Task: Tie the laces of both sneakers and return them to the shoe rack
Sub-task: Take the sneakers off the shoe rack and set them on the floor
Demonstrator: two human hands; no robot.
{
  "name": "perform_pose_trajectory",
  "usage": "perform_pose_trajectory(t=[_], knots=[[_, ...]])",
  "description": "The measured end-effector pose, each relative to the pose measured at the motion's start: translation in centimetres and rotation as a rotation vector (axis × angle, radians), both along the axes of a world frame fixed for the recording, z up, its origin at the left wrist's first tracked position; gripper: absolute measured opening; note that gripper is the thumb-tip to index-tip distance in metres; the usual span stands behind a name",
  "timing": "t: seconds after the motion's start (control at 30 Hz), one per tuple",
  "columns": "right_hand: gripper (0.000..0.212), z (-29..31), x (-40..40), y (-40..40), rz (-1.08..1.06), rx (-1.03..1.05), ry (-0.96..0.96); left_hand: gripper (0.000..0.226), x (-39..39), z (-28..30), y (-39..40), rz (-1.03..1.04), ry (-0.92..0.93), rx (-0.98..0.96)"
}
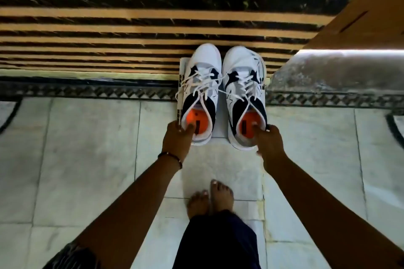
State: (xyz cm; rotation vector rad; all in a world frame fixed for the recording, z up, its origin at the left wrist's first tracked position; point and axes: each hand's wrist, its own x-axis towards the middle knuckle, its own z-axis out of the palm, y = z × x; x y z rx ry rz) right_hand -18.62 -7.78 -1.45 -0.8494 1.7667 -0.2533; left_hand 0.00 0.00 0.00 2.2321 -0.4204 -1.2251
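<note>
Two white sneakers with navy panels and orange insoles are side by side, toes pointing away from me. My left hand (177, 137) grips the heel collar of the left sneaker (202, 85), fingers inside the opening. My right hand (269, 141) grips the heel collar of the right sneaker (243, 85) the same way. White laces on both look loose and tangled across the tongues; whether they are knotted is unclear. The shoes overlap a white sheet or box lid (219, 113) on the floor.
Stairs striped in black and tan (109, 28) rise beyond the shoes. A patterned dark border (87, 90) edges the pale marble floor (87, 148). A wooden surface (371, 17) and a grey stone ledge (338, 72) are at right. My bare feet (211, 199) stand behind the shoes.
</note>
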Motion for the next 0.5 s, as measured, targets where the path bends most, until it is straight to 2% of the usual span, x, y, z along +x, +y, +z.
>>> perform_pose_trajectory(t=[0.07, 0.2, 0.3, 0.5], knots=[[0.044, -0.2, 0.1, -1.0, 0.083, -0.075, 0.034, 0.058, 0.5, -0.9, -1.0, 0.013, 0.001, -0.014], [0.026, -1.1, -0.2, -2.8, 0.177, -0.116, 0.022, 0.042, 1.2, -2.1, -2.7, -0.007, 0.047, 0.046], [0.035, -1.5, 0.4, -3.7, 0.178, -0.133, -0.028, 0.037, 1.0, -2.2, -3.3, 0.012, 0.04, 0.07], [0.044, -2.3, 1.5, -3.3, 0.008, -0.12, -0.078, 0.045, 0.4, -2.0, -3.5, 0.052, 0.025, 0.07]])
